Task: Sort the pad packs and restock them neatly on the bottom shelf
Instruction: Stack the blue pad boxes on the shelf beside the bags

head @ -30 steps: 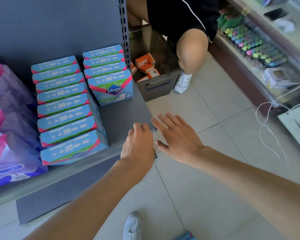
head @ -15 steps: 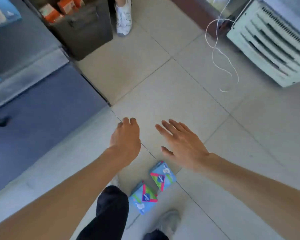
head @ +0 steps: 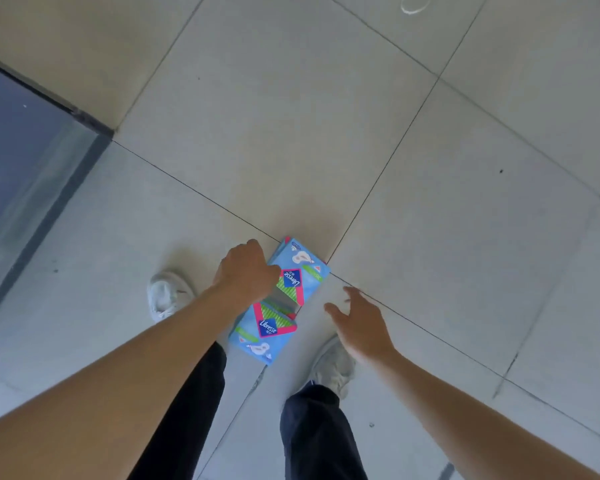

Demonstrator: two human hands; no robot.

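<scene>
Two blue pad packs lie on the tiled floor (head: 291,133) between the person's white shoes, end to end and touching. The far pack (head: 300,271) sits at 12 o'clock of the near pack (head: 264,332). The left hand (head: 245,271) rests against the far pack's 9 o'clock edge, fingers curled under; grip cannot be confirmed. The right hand (head: 359,318) hovers just beside the packs at 3 o'clock, fingers spread wide, holding nothing. A dark shelf base (head: 18,161) stands at 10 o'clock, well apart.
</scene>
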